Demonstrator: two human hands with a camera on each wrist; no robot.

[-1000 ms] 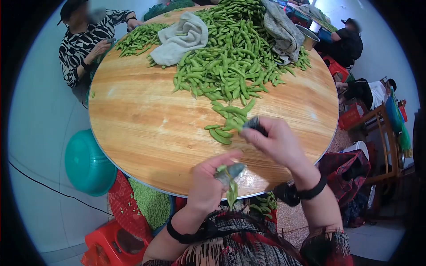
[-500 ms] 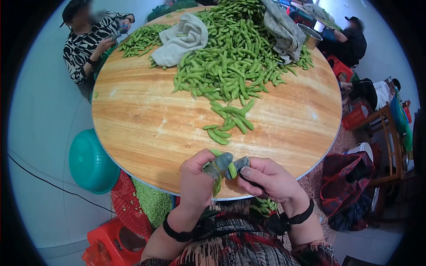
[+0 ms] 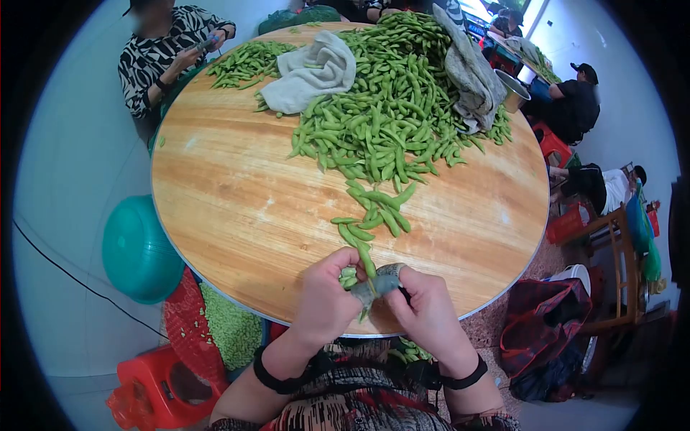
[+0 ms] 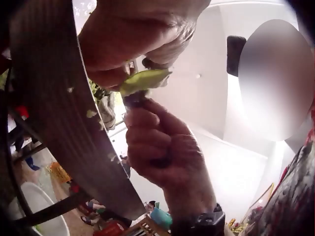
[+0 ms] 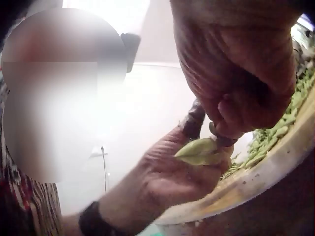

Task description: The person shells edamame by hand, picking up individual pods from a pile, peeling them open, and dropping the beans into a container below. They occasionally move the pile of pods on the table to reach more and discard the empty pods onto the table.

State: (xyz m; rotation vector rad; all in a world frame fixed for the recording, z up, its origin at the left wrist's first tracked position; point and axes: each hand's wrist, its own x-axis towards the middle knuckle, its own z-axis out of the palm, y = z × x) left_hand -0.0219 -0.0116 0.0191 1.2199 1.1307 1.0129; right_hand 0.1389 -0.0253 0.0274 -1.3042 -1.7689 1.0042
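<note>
a pale-walled room stands round a circular wooden bench, where a big heap of green pods spreads beneath a pale cloth and a darker grey one. nearer lies a small group of loose pods.

the step in hand looks like opening one pod to free its beans. it is between the two hands, over the near edge of the bench. the fingers of the left hand curl round it, the thumb wearing a grey cover, with a few pale beans tucked in beside. the right hand has its fingers curled too, pinching at the pod, though overlapping fingertips make the exact contact hard to judge.

the next move, i'd say, calls for a firm press by the thumb along the seam, while those gathered beans stay cradled.

the pod is bright green, slim and slightly curved, tilted towards the loose group; close up it shows a pale, pointed end.
</note>
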